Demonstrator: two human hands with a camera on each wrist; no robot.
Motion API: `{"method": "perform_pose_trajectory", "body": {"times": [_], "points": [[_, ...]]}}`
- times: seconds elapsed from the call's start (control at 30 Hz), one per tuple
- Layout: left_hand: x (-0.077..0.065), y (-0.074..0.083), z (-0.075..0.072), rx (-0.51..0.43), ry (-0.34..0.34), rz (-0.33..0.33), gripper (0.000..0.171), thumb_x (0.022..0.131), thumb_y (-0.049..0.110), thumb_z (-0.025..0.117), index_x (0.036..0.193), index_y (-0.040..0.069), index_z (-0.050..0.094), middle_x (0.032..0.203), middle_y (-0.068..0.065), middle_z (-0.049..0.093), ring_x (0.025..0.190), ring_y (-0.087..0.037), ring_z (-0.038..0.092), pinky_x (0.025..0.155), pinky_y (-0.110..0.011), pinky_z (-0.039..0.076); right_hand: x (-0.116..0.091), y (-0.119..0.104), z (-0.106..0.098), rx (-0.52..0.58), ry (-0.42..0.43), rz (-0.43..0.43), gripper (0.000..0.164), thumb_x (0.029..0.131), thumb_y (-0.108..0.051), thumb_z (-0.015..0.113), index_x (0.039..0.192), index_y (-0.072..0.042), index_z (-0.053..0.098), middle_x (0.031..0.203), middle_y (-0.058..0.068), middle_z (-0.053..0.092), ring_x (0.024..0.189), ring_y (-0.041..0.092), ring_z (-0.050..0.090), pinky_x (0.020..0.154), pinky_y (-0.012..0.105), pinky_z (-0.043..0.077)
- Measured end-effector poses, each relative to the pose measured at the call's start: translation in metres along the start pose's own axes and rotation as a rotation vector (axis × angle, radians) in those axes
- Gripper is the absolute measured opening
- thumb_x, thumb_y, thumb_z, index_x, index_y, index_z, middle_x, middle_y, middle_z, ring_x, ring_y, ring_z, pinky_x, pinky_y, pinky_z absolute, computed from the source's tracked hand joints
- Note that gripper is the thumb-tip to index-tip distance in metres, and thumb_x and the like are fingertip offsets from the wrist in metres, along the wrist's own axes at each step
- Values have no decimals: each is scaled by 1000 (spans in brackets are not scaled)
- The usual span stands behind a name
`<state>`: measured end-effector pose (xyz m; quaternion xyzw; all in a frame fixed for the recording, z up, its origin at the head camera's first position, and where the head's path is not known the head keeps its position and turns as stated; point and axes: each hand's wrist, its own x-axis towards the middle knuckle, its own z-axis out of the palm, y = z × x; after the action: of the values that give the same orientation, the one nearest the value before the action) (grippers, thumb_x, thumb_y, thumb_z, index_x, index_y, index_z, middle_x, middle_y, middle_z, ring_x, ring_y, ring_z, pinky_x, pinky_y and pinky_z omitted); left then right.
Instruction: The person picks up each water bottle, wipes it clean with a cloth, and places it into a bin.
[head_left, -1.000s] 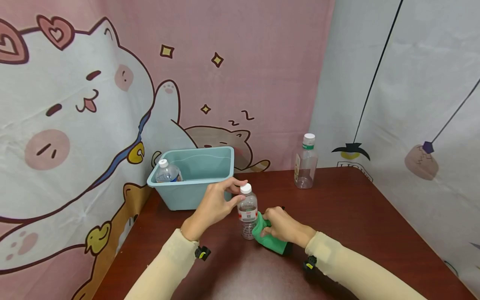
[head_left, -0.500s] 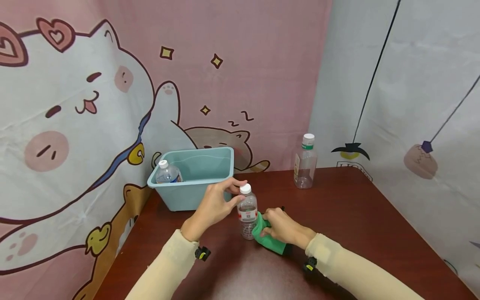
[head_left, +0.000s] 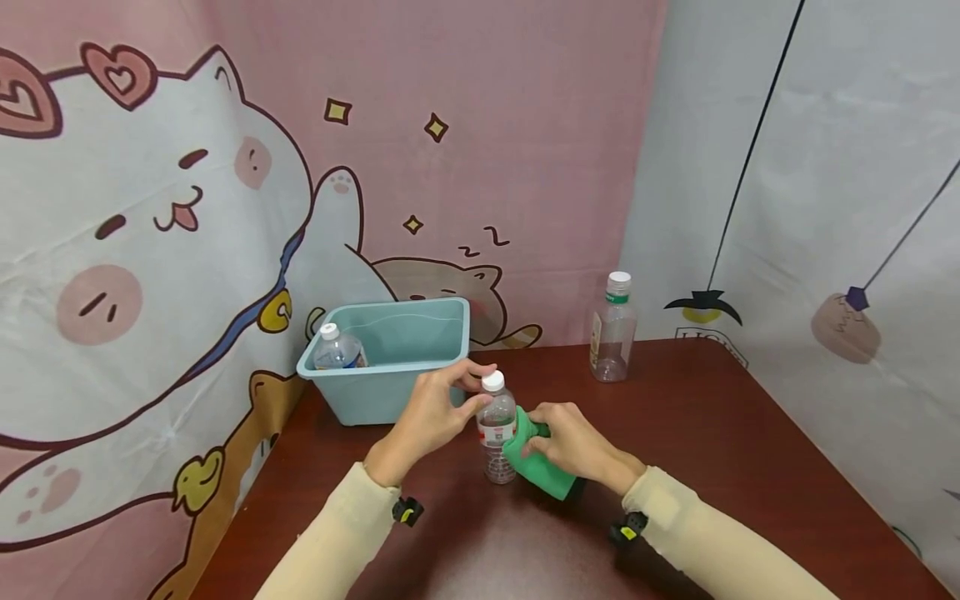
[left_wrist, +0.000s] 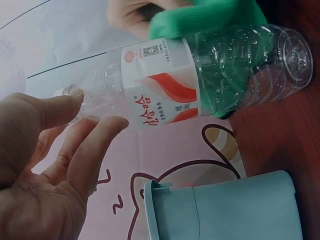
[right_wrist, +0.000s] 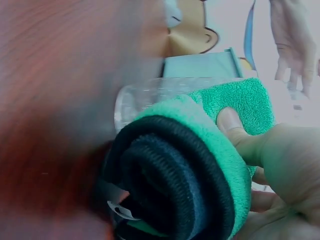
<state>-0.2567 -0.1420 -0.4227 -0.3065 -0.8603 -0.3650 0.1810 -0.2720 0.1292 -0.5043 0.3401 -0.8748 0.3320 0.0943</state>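
Note:
A clear plastic bottle (head_left: 497,435) with a white cap and a red-and-white label stands upright on the table. My left hand (head_left: 431,410) pinches it at the neck, thumb and fingers on either side just below the cap. In my right hand (head_left: 573,442) is a green cloth (head_left: 542,467) with a dark edge, bunched and folded over. The cloth presses against the bottle's right side near the label. In the right wrist view the thumb lies on the fluffy cloth (right_wrist: 235,102), and the cloth hides part of the bottle.
Behind my left hand stands a light blue bin (head_left: 382,396) with another capped bottle (head_left: 339,350) inside. A taller clear bottle (head_left: 613,337) with a green neck band stands at the back right of the dark red table (head_left: 697,433). Printed curtains hang behind.
My right hand has moved up slightly with the green cloth along the bottle's side. The left hand keeps its hold on the neck, and the bottle stays in place.

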Motion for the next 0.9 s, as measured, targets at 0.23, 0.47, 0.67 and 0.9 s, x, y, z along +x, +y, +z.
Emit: {"method": "perform_pose_trajectory", "body": {"times": [0.23, 0.47, 0.67, 0.9], "points": [[-1, 1, -1, -8, 5, 10, 48, 97, 8, 95, 143, 15, 81, 112, -4, 88, 99, -23, 85, 82, -33, 67, 8, -16, -19, 28, 60, -12, 32, 95, -12, 98, 125, -6, 89, 113, 5, 86, 93, 7, 75, 77, 23, 64], [-2, 2, -1, -13, -7, 1, 48, 98, 8, 95, 144, 13, 80, 109, -6, 87, 98, -24, 84, 79, -29, 65, 14, -30, -33, 31, 131, -34, 43, 93, -10, 99, 133, -1, 86, 115, 7, 86, 93, 10, 77, 78, 24, 65], [-1, 2, -1, 8, -17, 1, 44, 99, 7, 94, 140, 15, 82, 107, -5, 87, 99, -23, 85, 83, -32, 68, 21, -41, -38, 57, 206, -33, 43, 95, -14, 99, 134, -4, 86, 115, 6, 86, 96, 13, 79, 81, 27, 67], [0, 2, -5, 23, -27, -20, 40, 100, 4, 92, 138, 13, 81, 109, -6, 87, 103, -24, 86, 90, -38, 70, 28, -47, -38, 66, 238, -35, 40, 97, -17, 98, 133, -5, 87, 116, 6, 86, 97, 15, 80, 84, 30, 69]]}}
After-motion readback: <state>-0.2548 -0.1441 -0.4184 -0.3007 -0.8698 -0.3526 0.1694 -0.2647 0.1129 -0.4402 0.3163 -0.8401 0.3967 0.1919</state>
